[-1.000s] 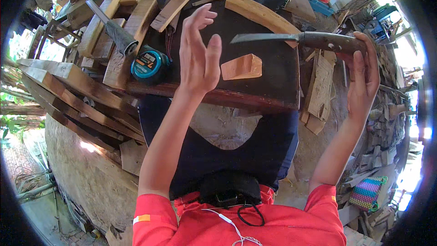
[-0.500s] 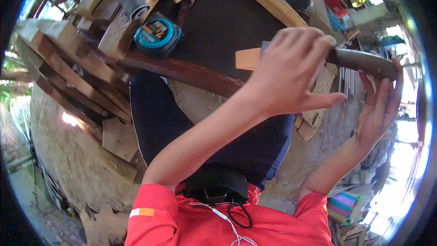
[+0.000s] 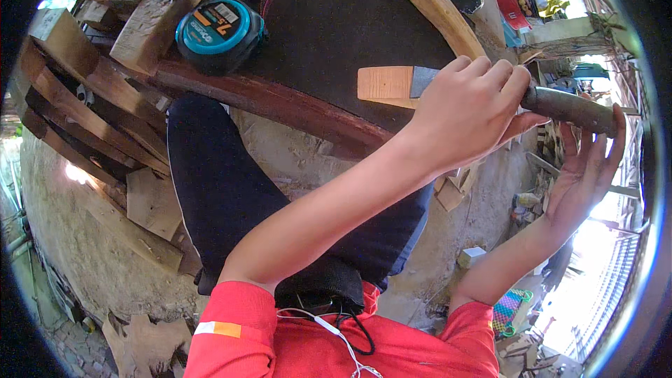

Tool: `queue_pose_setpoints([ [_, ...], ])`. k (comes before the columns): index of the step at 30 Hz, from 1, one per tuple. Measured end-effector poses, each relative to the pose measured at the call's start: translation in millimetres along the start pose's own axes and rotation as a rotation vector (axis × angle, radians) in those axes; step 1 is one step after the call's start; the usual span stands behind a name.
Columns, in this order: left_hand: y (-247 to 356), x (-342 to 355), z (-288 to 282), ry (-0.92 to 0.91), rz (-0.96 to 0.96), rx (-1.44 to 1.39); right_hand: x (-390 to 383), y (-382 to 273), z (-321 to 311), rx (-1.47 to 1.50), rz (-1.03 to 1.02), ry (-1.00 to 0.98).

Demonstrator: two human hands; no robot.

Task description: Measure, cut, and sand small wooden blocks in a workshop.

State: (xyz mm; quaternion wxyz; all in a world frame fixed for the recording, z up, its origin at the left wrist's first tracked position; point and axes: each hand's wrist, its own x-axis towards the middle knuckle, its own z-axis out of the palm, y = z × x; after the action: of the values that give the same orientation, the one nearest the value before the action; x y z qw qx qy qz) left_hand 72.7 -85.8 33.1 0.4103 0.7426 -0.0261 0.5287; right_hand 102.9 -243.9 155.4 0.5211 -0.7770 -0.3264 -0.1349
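My left hand [image 3: 472, 112] is closed around a chisel [image 3: 568, 108], just above a small light-wood block [image 3: 385, 84]. The chisel's flat grey blade lies over the right part of the block, while its thick dark handle sticks out to the right. Much of the tool between blade and handle is hidden by my fingers. At the handle's far end is my right hand [image 3: 584, 168], its fingers long and spread, with the tips touching the handle.
A dark board with a reddish edge [image 3: 280, 108] lies across in front of my knees. On it sit a teal and black tape measure [image 3: 220, 28] and a curved wooden piece [image 3: 437, 7]. Stacked curved wood pieces [image 3: 91, 98] stand at left. Wood offcuts [image 3: 455, 192] lie at right.
The view has shifted, and the tape measure now appears farther left. More of the chisel's blade shows on the block. My left thumb has drawn in toward the handle.
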Motion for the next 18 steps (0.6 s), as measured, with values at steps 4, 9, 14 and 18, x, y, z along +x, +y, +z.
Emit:
queue_pose_setpoints([
  [4,-1.4,1.7,-0.7,0.041,-0.009,-0.028,2.2,-4.6,1.6,-0.036,-0.015,0.033],
  [9,-2.2,0.7,1.6,0.063,-0.018,-0.014,3.2,-9.7,8.5,-0.014,-0.020,0.006],
  [14,-3.1,-0.5,2.7,0.095,-0.029,-0.009,3.1,-12.5,19.4,-0.063,-0.056,0.053],
  [18,-4.2,1.4,3.5,0.113,-0.031,-0.013,5.9,-12.0,23.2,-0.083,-0.084,0.043],
])
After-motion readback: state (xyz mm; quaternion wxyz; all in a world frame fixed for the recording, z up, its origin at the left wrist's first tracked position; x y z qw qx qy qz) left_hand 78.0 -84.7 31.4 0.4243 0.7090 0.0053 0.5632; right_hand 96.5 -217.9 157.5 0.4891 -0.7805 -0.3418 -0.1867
